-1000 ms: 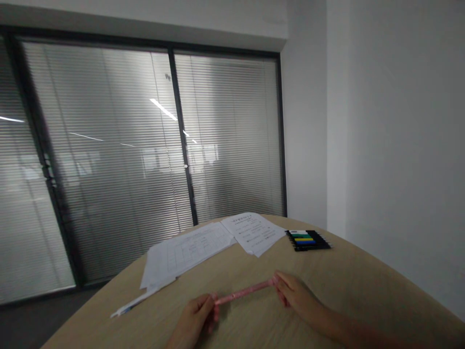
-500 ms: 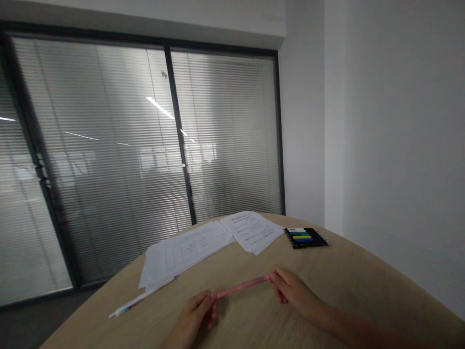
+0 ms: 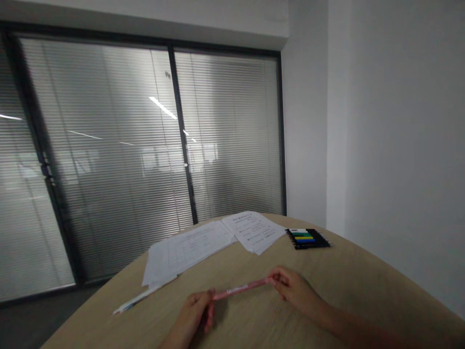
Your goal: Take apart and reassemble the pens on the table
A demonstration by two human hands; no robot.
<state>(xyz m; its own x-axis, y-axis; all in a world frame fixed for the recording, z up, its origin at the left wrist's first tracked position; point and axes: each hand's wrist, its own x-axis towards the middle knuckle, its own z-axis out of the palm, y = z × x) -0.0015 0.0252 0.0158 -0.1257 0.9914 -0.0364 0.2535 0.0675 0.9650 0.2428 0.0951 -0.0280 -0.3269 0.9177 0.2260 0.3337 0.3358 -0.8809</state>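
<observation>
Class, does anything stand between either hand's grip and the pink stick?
Nothing visible: the left hand and right hand each hold an end of the pink stick; the papers lie beyond it on the table.

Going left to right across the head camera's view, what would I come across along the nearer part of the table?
Slim white stick → left hand → pink stick → right hand.

Head view, facing forward, above table (image 3: 363, 278)
</observation>
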